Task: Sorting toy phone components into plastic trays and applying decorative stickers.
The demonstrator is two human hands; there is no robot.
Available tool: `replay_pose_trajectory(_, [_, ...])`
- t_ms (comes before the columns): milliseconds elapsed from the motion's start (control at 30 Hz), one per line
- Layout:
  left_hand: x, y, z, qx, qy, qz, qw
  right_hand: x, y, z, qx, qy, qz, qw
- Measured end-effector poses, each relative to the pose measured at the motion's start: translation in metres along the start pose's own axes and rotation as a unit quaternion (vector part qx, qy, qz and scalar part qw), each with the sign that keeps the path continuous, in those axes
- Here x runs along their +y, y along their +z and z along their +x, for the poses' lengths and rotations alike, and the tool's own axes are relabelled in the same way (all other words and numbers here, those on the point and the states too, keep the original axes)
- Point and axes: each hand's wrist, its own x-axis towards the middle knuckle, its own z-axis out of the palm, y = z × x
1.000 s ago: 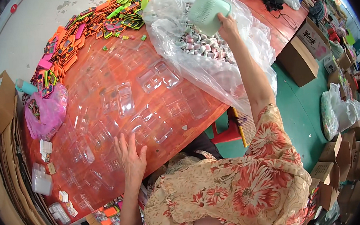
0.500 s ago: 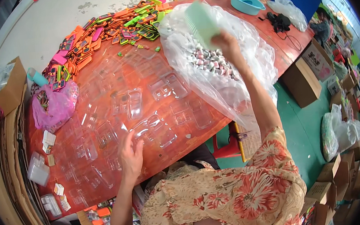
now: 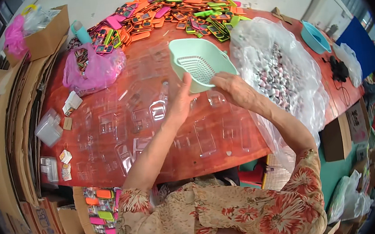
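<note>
A mint-green plastic strainer basket (image 3: 211,54) with a slotted bottom is tilted over the table, its inside facing me. My right hand (image 3: 235,89) grips its near right rim, thumb and fingers closed on the edge. My left hand (image 3: 181,103) is at the basket's lower left side, fingers stretched up and thumb apart; whether it touches the wall I cannot tell. Beneath and around lie several clear plastic blister trays (image 3: 205,138) on the red table. To the right, a large clear plastic bag (image 3: 301,52) lies open around many small grey, white and pink pieces (image 3: 273,75).
Orange, pink and green phone-shaped toys (image 3: 160,18) are heaped at the back. A pink bag (image 3: 97,71) sits at the left, beside flattened cardboard (image 3: 6,134). A blue basin (image 3: 315,37) and a black cord bundle (image 3: 338,68) are at the far right.
The basket has come left and down from above the plastic bag to over the trays, with my right hand holding it. My left hand has risen toward it. The view has turned.
</note>
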Motion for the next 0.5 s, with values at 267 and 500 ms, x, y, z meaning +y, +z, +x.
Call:
replay_pose_trajectory(267, [0.048,-0.053,0.068,0.178,-0.096,-0.019,0.979,0.072,0.046,0.111,-0.013,-0.044,0.171,0.984])
replay_pose_trajectory(500, [0.076,-0.107,0.13,0.204,-0.123,-0.019,0.971,0.115,0.09,0.173,0.05,-0.033,0.214,0.975])
